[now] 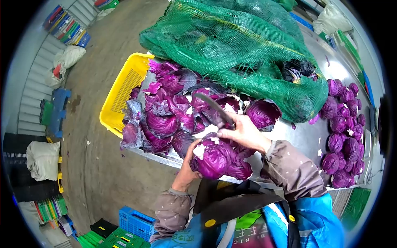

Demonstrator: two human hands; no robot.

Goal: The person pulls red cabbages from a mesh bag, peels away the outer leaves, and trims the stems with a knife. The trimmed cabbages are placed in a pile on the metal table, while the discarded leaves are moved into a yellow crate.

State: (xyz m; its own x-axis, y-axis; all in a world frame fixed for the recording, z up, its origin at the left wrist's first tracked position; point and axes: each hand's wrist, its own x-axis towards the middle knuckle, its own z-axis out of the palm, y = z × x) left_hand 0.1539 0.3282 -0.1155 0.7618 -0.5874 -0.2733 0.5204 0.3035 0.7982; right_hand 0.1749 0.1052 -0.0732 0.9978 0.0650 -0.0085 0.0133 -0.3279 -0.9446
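Observation:
My left hand [186,167] is wrapped round the side of a red cabbage [214,160] near the front edge of the metal table. A knife [213,108] with a dark curved blade is gripped in my right hand [245,133], just above the cabbage. The blade points up and to the left, and the fingers hide most of its handle. White bits of stem lie on top of the cabbage. Beyond my hands spreads a heap of loose purple cabbage leaves [163,123]. A cupped outer leaf [263,114] sits to the right of the heap.
A yellow basket [111,101] stands at the table's left side. Green mesh sacks [244,53] with cabbages cover the back. Several trimmed cabbages [351,148] are piled at the right on the metal table [300,142]. Blue crate [136,223] and green crates [124,239] stand on the floor.

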